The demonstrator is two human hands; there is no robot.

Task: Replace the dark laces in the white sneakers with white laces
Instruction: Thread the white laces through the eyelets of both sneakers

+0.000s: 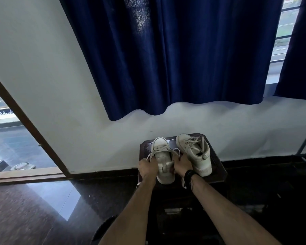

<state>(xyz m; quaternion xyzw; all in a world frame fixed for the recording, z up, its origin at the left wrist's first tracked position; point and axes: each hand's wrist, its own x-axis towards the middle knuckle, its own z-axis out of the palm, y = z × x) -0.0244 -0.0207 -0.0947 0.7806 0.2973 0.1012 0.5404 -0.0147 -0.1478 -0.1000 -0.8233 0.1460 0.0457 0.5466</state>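
A dark blue curtain [175,55] hangs across the far wall [42,76] and covers most of the window, with a second panel [297,50] at the far right and a strip of barred glass between them. At the left an open doorway with a brown frame [25,121] looks out on a tiled floor where a pair of sandals [23,166] lies. The floor [34,209] near me is dark and glossy. A small dark wooden bench [217,165] stands against the wall, and both white sneakers sit on it side by side, toes pointing away from me. The right sneaker [195,152] stands free, laced in pale laces, its heel toward me. The left sneaker [162,160] is between my hands, and its white laces [163,147] cross over the tongue. My left hand [147,167] has its grip curled round the lace end on the left side of that shoe, fingers folded tight on it. My right hand [182,165] pinches the lace end on the right side, beside the shoe's collar, and a black band [190,175] sits on that wrist. A loose lace end [184,183] hangs down below my right wrist, over the near edge of the bench.
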